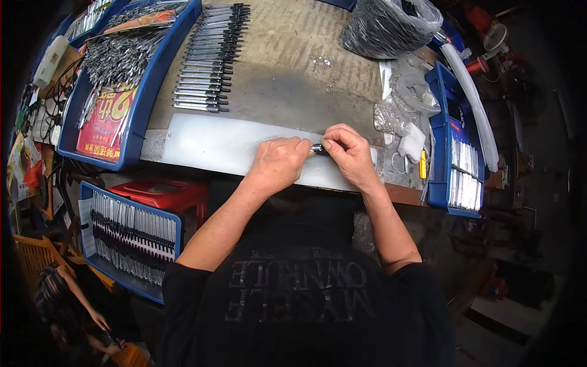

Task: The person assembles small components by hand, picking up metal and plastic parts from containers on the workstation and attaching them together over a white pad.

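My left hand (280,160) and my right hand (350,153) meet over a white board (211,139) at the table's near edge. Between them is a short black-and-silver piece of a pen (317,148), pinched at its ends by the fingers of both hands. Most of the pen is hidden by those fingers. Beyond the board, a long column of silver-and-black pens (202,79) lies side by side, black ends pointing right.
At left, a blue tray (136,122) holds many loose slim silver parts; a lower blue bin (178,244) has rows of pens beside a red stool (160,194). A dark plastic bag (391,27), yellow-handled tool (422,165) and blue box (438,134) are right. Another person's hand (114,347) shows lower left.
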{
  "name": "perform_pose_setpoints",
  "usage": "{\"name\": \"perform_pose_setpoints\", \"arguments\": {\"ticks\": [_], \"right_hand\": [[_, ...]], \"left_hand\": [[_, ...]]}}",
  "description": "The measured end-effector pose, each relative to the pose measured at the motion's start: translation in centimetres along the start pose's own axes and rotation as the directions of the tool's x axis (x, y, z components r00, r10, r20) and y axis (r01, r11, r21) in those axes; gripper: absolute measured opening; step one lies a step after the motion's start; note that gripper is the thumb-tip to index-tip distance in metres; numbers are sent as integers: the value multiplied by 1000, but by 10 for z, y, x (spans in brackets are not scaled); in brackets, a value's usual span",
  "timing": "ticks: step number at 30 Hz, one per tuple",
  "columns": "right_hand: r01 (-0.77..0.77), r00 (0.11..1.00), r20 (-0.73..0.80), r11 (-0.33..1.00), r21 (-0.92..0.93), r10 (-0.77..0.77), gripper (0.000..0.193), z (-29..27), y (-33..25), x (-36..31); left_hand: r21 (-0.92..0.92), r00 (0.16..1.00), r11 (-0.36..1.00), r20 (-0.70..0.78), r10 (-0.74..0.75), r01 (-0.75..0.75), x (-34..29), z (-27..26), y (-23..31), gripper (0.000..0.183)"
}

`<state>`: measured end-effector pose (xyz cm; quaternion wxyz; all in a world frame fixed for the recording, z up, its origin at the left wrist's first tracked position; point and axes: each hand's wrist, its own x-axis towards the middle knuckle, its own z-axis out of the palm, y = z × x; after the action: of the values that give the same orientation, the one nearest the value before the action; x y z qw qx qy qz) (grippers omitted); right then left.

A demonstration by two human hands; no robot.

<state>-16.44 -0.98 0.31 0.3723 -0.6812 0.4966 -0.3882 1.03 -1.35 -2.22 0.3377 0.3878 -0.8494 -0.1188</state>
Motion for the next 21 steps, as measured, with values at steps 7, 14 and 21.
{"name": "perform_pose_setpoints", "arguments": {"ticks": [7, 14, 21], "right_hand": [[98, 991, -82, 989, -110, -107, 4, 4, 4, -5], [95, 987, -115, 987, -128, -110, 5, 5, 3, -10], [57, 987, -133, 966, -252, -93, 4, 2, -15, -12]], "left_hand": [[-2, 1000, 1000, -18, -3, 3, 0, 2, -1, 15], [3, 1000, 1000, -8, -4, 4, 0, -1, 1, 14], [2, 1000, 1000, -9, -23, 23, 0, 0, 2, 15]]}}
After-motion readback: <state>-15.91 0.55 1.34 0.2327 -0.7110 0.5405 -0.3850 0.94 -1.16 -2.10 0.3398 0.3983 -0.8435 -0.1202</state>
